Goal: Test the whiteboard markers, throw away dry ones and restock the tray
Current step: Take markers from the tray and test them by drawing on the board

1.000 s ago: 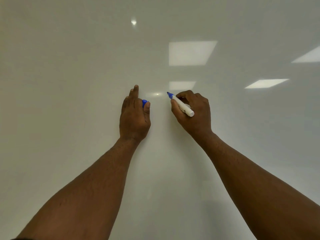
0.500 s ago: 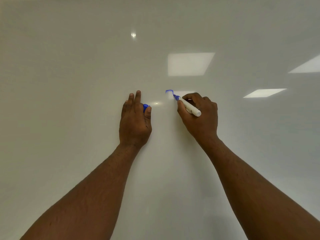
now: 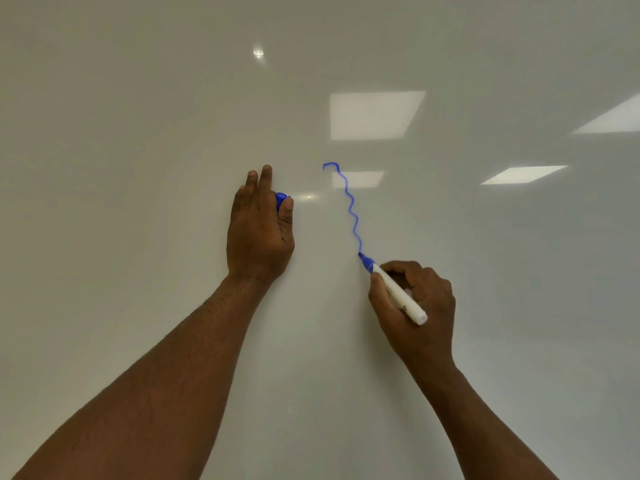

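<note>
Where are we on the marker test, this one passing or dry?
Done: the cap is off, held in the left hand against the whiteboard. In hand: the right hand grips the blue marker, tip on the board at the end of a solid wavy blue line, so it writes. Left: recapping, traying; no tray or bin in view.

Your left hand (image 3: 259, 233) raised flat, two fingers straight, thumb pinching a small blue plastic marker cap (image 3: 281, 200), your right hand (image 3: 414, 306) lower, fingers curled round a white-barrelled blue-tipped whiteboard marker (image 3: 394, 289), both forearms bare and outstretched
</note>
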Action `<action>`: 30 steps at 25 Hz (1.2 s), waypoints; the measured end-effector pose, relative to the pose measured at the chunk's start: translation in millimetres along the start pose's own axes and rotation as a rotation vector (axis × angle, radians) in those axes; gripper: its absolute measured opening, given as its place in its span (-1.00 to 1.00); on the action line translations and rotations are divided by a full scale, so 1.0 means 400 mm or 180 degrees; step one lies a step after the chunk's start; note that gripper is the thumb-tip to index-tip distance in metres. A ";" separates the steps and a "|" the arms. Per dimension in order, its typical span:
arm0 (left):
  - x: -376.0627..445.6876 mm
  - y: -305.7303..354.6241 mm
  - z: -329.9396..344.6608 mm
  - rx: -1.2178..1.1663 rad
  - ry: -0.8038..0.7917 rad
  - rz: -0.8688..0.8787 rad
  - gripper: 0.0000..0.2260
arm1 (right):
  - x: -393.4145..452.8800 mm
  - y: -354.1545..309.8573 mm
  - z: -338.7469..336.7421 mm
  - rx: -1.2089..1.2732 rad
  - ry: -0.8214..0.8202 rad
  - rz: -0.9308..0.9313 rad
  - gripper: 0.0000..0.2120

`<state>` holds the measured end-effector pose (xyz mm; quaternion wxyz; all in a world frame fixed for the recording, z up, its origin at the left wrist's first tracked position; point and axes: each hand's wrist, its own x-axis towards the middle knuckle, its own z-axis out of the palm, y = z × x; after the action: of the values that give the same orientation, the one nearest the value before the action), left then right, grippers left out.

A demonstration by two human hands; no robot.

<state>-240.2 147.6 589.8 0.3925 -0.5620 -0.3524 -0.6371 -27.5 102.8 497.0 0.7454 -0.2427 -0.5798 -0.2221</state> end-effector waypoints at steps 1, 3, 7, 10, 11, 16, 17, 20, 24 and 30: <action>0.000 0.002 -0.001 -0.0007 0.0016 -0.0004 -0.47 | -0.025 0.003 -0.010 -0.0037 -0.0024 0.0040 -0.82; -0.002 0.004 -0.003 -0.0017 0.0042 0.0002 -0.47 | -0.075 0.009 -0.030 -0.0082 -0.0051 0.0198 -0.81; -0.008 0.001 0.000 0.0083 0.0048 0.0063 -0.48 | -0.163 0.025 -0.072 -0.0314 -0.0156 0.0262 -0.81; -0.015 0.003 -0.005 0.0112 -0.0053 -0.0053 -0.47 | -0.210 0.020 -0.107 -0.0274 -0.0261 0.0536 -0.80; -0.023 0.006 -0.006 0.0084 -0.0109 -0.0117 -0.47 | -0.225 0.011 -0.118 -0.0185 -0.0285 0.0687 -0.80; -0.116 0.089 -0.044 -0.0808 0.0101 -0.0868 -0.59 | -0.309 -0.061 -0.159 0.0340 -0.0472 0.0882 -0.85; -0.147 0.119 -0.067 -0.1122 0.0193 -0.1241 -0.68 | -0.324 -0.075 -0.167 0.0437 -0.0503 0.0983 -0.83; -0.257 0.201 -0.149 -0.2291 -0.0050 -0.2571 -0.76 | -0.368 -0.105 -0.187 0.0650 -0.0609 0.1016 -0.86; -0.416 0.253 -0.245 -0.3504 -0.0765 -0.3933 -0.76 | -0.422 -0.134 -0.194 0.0918 -0.0816 0.1026 -0.81; -0.576 0.240 -0.306 -0.3916 -0.0822 -0.4819 -0.65 | -0.514 -0.165 -0.194 0.1152 -0.1315 0.0920 -0.76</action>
<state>-194.1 20.1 347.2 -0.5219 -0.3595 -0.2664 -0.7262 -56.4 13.3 287.7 0.6667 -0.2260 -0.7087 0.0470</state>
